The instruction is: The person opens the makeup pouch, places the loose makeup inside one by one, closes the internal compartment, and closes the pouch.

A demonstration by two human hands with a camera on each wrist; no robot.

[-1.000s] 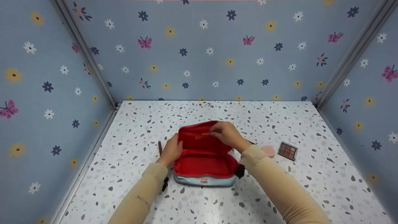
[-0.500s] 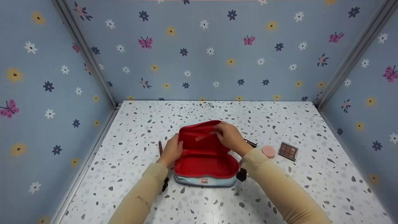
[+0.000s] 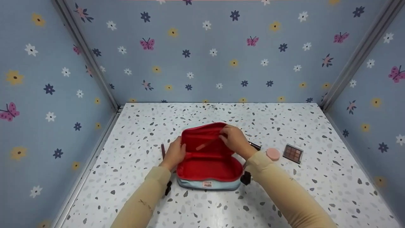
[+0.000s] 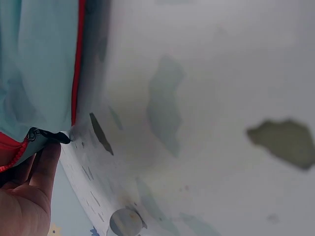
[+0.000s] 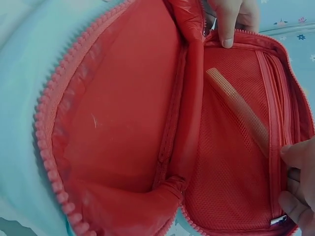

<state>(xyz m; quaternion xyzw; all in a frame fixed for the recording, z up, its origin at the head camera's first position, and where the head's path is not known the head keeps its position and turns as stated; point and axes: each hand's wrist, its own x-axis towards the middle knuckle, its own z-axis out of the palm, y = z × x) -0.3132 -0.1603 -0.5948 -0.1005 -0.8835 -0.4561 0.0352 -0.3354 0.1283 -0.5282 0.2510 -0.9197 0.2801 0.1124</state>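
Note:
A zip pouch (image 3: 207, 184), light blue outside and red inside, stands unzipped with its lid raised. My left hand (image 3: 174, 153) grips the lid's left edge, thumb on the red inner side; the left wrist view catches only part of this hand (image 4: 29, 201) below the blue fabric. Across the lid's inside runs a red mesh pocket (image 5: 231, 172) with its zip open. Behind the mesh lies a slim tan stick (image 5: 236, 101), slanting toward the zip. At the zip opening my right hand (image 3: 234, 139) pinches the stick's near end, which the fingers and pocket edge mostly hide.
Right of the pouch lie a dark glossy tube (image 3: 254, 145), a round pink compact (image 3: 273, 154) and an eyeshadow palette (image 3: 293, 154). A dark reddish pencil (image 3: 163, 150) lies left of my left hand. Patterned walls enclose the speckled table (image 3: 202, 209) at the back and sides.
My right hand has shifted slightly right along the lid. More of the stick shows behind the mesh, and its far end has moved lower. The left hand has stayed put.

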